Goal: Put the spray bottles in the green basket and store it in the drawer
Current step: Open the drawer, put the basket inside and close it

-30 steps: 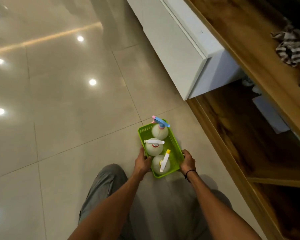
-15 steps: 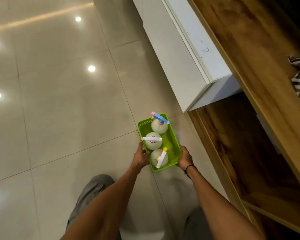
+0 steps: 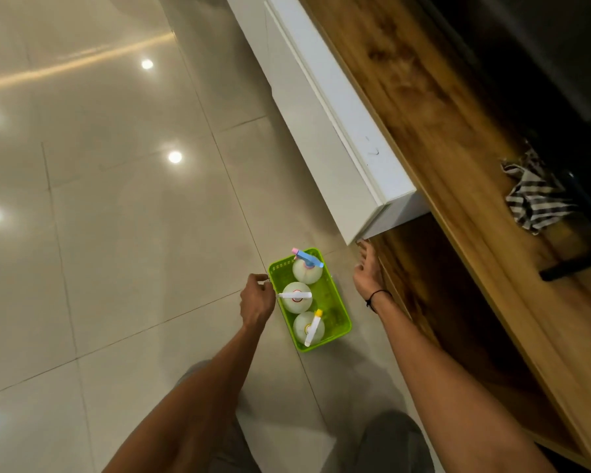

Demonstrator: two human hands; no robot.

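Both arms reach forward and down from the bottom of the view toward the basket (image 3: 335, 312), which sits on the tiled floor (image 3: 123, 233). The left hand (image 3: 256, 298) hangs at the basket's left long side, back of the hand up, fingers curled loosely inward with the fingertips near the rim at the far left corner; whether they touch the rim cannot be told, and the hand grips nothing. The right hand (image 3: 367, 271) is off to the basket's right, clear of it, fingers spread and pointing away from the person toward the near corner of the white drawer (image 3: 325, 145); it is empty, and a dark band (image 3: 377, 297) circles its wrist. The basket is bright green, rectangular, with perforated walls, its long axis running away from the person. Three round white bottles stand in it in a row along its left side: the far bottle (image 3: 307, 271) has a blue sprayer with a pink tip, the middle bottle (image 3: 297, 297) a white sprayer pointing left, the near bottle (image 3: 308, 329) a white sprayer with a yellow tip. The drawer stands pulled out from the wooden cabinet (image 3: 434, 107), beyond the basket and to its right. A striped cloth (image 3: 536, 199) lies on the cabinet, well apart from the basket.
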